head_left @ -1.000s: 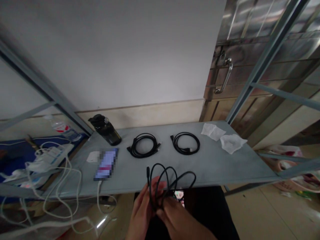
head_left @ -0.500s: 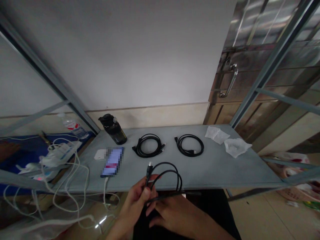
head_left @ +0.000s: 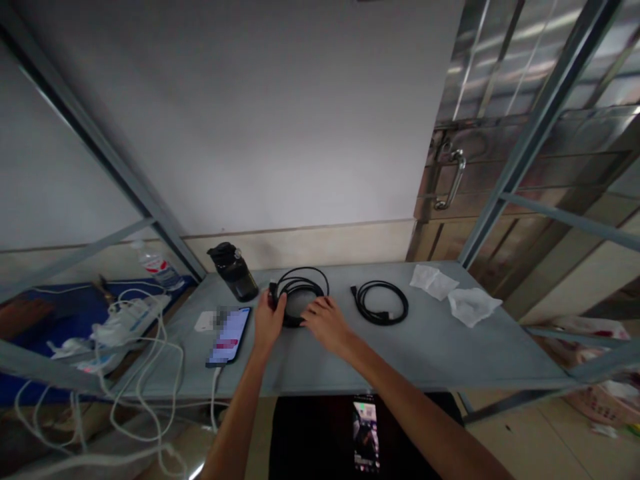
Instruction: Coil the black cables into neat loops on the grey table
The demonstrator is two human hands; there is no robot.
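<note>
A plain back room, like a small workroom or store room.

A gray metal tabletop (head_left: 425,353) sits inside a frame of slanted metal bars (head_left: 530,127), close to a bare white wall (head_left: 260,113). A shiny steel door (head_left: 500,100) with a bent handle (head_left: 450,180) stands on the right. Black cords (head_left: 380,303) lie in neat rings on the tabletop, beside a phone (head_left: 229,335), a dark drink bottle (head_left: 234,272) and two crumpled white wipes (head_left: 473,305). On the left, white wires (head_left: 145,353) hang in a messy tangle over a blue surface (head_left: 55,313). The floor (head_left: 540,433) has pale tiles.
</note>
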